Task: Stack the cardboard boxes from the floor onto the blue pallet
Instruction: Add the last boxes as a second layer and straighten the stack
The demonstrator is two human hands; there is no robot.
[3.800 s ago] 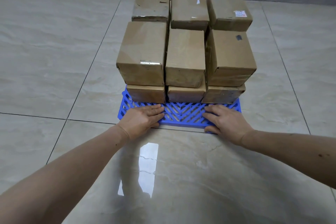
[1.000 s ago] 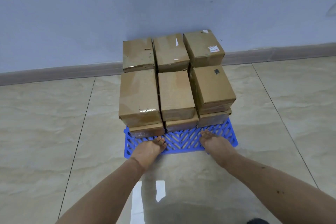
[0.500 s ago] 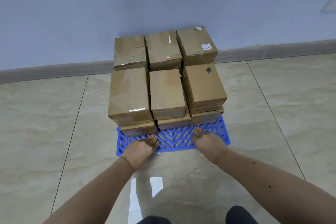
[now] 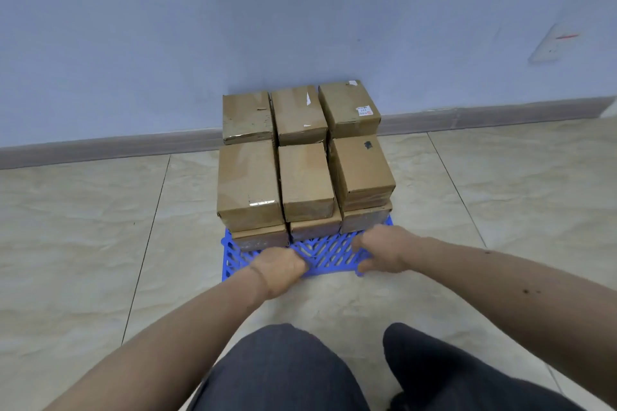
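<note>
Gripping blue pallet (image 4: 329, 252) near edge: left hand (image 4: 278, 269) and right hand (image 4: 384, 252) fingers curled on it, cardboard boxes (image 4: 305, 177) stacked just beyond.

blue wall (image 4: 233, 27), tiled floor (image 4: 83, 243), perhaps a wall socket (image 4: 552, 43)

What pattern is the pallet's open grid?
A blue chevron lattice on the pallet, clearest in the head view.

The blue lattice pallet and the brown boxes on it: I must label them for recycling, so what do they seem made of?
The blue lattice pallet looks like moulded plastic: uniform bright colour, slightly glossy openwork ribs. The brown boxes look like matte corrugated cardboard, creased and dented, with shiny strips that seem to be clear tape.
</note>
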